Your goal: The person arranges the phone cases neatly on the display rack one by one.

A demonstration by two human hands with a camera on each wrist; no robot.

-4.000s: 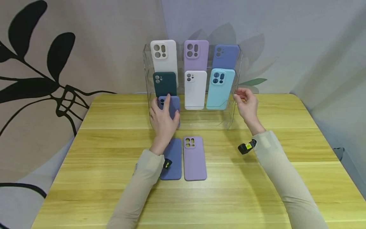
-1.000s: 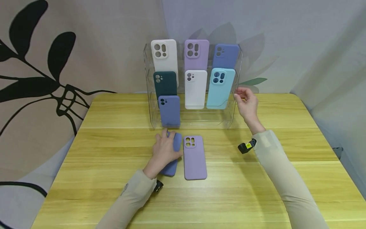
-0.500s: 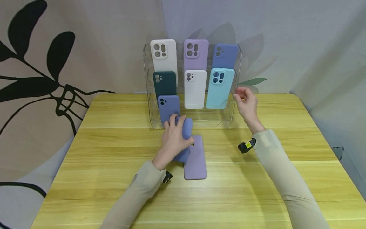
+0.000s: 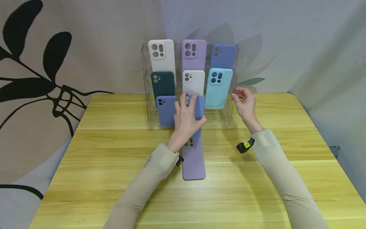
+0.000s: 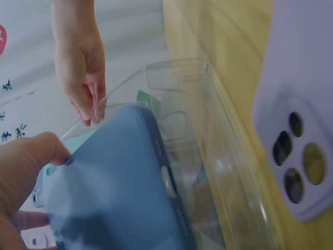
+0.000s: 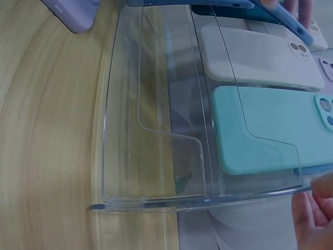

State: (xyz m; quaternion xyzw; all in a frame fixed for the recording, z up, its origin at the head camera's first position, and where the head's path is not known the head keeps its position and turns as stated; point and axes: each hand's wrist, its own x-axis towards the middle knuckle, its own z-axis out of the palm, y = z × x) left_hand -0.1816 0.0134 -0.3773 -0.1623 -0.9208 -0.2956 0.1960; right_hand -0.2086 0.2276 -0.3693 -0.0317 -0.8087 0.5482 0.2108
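Note:
My left hand (image 4: 187, 119) grips a blue phone case (image 4: 200, 106) by its sides, thumb at the right edge. The case is tilted in front of the clear acrylic display stand (image 4: 215, 119), over its middle column; its lower end overlaps the lilac phone case (image 4: 194, 165) lying on the table. In the left wrist view, the blue case (image 5: 119, 182) fills the middle and its lower edge is cut off. My right hand (image 4: 246, 106) pinches the stand's right side edge, and the right wrist view shows its fingertips (image 6: 304, 213) at that edge.
On the stand's upper tiers are white (image 4: 161, 65), purple (image 4: 194, 63), blue (image 4: 223, 58), dark green (image 4: 163, 86), white (image 4: 193, 82) and turquoise (image 4: 218, 92) phone cases. Another blue case (image 4: 166, 113) stands at the lower left. A wall rises behind the wooden table (image 4: 114, 152).
My left hand let go of the lower-left blue case, picked up the other blue case from the table and carried it up and right to the stand. My right hand stayed put.

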